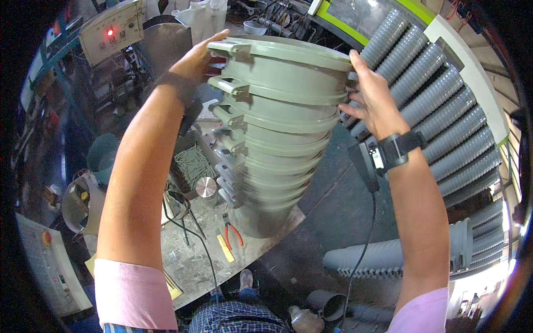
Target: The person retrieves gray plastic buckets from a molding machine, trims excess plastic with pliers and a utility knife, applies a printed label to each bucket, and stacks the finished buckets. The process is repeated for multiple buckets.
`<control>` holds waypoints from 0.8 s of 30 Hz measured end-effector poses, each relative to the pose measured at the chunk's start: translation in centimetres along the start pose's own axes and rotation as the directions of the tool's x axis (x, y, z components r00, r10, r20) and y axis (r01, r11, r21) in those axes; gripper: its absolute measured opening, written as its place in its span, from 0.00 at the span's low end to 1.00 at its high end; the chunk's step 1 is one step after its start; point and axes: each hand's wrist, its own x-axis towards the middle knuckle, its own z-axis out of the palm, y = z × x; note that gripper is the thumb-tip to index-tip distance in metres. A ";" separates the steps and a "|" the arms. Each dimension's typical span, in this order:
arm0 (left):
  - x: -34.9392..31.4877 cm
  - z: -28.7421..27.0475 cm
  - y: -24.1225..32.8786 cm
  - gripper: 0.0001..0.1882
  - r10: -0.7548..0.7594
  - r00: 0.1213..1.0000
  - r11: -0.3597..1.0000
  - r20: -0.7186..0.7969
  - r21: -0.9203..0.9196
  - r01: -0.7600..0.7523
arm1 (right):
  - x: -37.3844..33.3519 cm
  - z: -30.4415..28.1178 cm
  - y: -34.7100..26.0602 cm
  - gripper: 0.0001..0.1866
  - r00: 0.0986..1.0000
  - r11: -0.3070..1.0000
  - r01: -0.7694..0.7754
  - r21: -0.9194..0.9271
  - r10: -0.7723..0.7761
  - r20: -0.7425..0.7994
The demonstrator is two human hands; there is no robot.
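Observation:
A tall stack of nested grey-green plastic buckets [288, 119] stands upright on the worktable [208, 272], its top close to me. My left hand [195, 62] is at the upper left of the stack, gripping the top bucket [294, 71] beside its protruding lug; some of its fingers are hidden. On the opposite side, my right hand [376, 100] has its thumb on the top bucket's rim and its fingers curled against the wall below. Pliers with red handles [233, 235] and a yellow strip [225, 248] lie near the stack's foot.
Left of the stack are a box of thin rods [194, 166] and a round-topped metal cylinder [206, 187]. Many grey bucket stacks [433, 105] lie in rows at right, with another stack [388, 255] on the floor. A black cable [366, 238] hangs from my right wrist.

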 end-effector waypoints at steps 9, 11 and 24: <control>-3.9 -0.8 -0.2 0.16 0.399 0.917 0.895 -0.023 0.229 -0.384 | 0.2 1.2 0.5 0.34 0.991 0.992 0.119 -0.044 -0.121 -0.054; -5.0 -0.2 1.1 0.16 0.237 0.969 0.964 -0.067 -0.110 -0.243 | 0.4 1.2 0.9 0.33 0.979 0.980 0.195 -0.045 -0.197 -0.046; -11.1 3.9 2.8 0.13 0.203 0.942 -0.741 0.268 0.670 -0.031 | 0.3 0.1 1.0 0.35 0.964 0.920 0.237 -0.311 -0.262 -0.041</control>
